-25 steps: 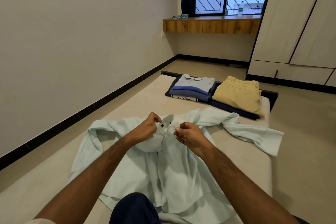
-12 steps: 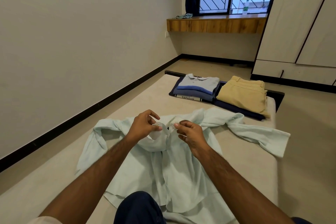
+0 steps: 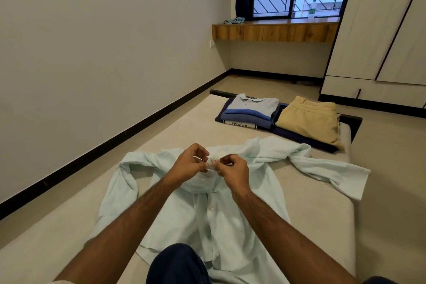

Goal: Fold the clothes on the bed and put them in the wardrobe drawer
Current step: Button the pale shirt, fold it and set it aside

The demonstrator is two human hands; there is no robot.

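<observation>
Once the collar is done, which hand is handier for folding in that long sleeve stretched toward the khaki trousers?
Probably the right hand: the sleeve lies on its side of the pale shirt, while the left hand would have to cross over. Both now pinch the collar.

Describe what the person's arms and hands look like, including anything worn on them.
Both forearms are bare, with visible hair. The left hand and right hand wear no gloves, rings or watch that show. A pale sleeve edge shows at the lower left corner.
</observation>
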